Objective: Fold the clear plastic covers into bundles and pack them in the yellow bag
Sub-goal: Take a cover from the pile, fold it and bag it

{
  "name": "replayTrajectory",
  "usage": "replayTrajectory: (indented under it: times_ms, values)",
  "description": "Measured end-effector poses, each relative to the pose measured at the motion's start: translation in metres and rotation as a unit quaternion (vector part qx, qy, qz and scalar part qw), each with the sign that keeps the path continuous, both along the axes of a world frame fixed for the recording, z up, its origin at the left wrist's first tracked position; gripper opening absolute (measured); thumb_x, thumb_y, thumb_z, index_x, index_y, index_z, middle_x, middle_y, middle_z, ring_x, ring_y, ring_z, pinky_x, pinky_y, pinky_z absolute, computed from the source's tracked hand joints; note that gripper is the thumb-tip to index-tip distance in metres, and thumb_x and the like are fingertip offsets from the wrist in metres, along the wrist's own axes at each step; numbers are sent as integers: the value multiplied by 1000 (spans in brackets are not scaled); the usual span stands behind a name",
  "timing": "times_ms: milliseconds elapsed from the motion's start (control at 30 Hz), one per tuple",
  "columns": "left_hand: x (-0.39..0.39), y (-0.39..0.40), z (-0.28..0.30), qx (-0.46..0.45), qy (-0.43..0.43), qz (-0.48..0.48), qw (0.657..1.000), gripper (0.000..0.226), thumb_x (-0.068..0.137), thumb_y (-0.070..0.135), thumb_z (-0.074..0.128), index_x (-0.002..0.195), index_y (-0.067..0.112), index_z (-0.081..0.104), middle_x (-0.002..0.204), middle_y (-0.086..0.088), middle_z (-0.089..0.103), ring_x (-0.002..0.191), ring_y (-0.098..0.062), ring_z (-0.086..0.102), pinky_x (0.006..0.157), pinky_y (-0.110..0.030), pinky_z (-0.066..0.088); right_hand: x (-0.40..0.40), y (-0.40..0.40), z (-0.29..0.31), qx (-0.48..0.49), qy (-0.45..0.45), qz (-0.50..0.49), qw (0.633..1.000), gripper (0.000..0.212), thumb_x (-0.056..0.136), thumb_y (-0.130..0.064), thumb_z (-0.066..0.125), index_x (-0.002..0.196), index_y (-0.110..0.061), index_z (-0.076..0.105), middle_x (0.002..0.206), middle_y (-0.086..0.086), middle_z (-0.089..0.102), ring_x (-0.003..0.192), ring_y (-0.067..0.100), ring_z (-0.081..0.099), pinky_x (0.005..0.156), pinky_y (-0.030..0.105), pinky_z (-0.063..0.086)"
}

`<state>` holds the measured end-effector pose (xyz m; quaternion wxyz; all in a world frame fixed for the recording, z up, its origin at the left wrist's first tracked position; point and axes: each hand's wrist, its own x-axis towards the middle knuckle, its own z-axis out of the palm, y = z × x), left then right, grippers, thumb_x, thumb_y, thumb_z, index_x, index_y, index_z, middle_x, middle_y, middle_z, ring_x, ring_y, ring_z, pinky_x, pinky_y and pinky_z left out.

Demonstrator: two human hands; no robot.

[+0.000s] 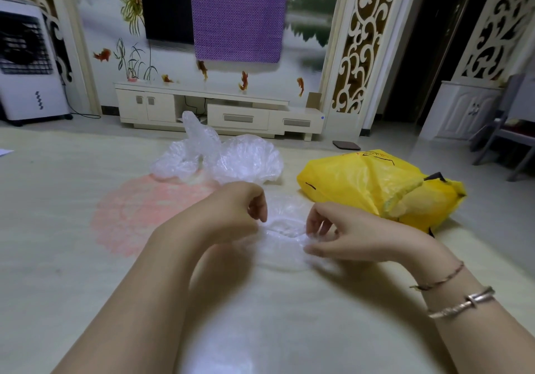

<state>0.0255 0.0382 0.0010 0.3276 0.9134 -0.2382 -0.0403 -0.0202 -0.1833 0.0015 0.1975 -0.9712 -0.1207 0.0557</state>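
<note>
While both hands work one cover, status per item:
left hand: fingers curled, pinching the left edge of the clear plastic cover.
right hand: thumb and fingertips pinch the cover's right edge; other fingers loosely bent. Two bracelets on that wrist.
cover in hand: crumpled, gathered between both hands, low over the pale table surface; lower part seems to rest on it.
loose covers: pile beyond the hands, unfolded, apart from the held one.
yellow bag: lying on its side to the right, near the right hand, not touching it; mouth hard to make out.
step: folding one cover into a bundle, looks early, no tight bundle yet.
next move: likely bring the edges together, fold again, compress; the thin film will spring back, so keep the pinch firm before moving toward the bag.
</note>
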Motion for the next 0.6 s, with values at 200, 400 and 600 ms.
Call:
replayTrajectory:
  times_ms: [200,400,600]
  values:
    - [-14,-6,6,71,107,-38,991,42,68,46,81,98,26,60,91,12,58,81,-5,58,81,-28,52,-5,-3,2,-53,34,30,998,41,78,-30,70,114,-33,50,114,-17,45,106,-2,46,87,12,41]
    - [-12,-6,1,142,91,-25,985,47,71,45,79,105,28,51,97,15,46,87,-6,52,79,-23,46,2,7,-8,-40,-94,1,995,15,85,-16,53,98,-23,53,92,-10,55,80,6,48,68,17,39]
    - [6,-6,-13,19,7,40,999,17,94,20,49,78,17,47,79,2,53,70,-11,47,61,-23,34,20,1,-18,89,-140,-91,982,20,93,-20,49,78,-11,58,75,-3,63,72,16,54,64,30,41]
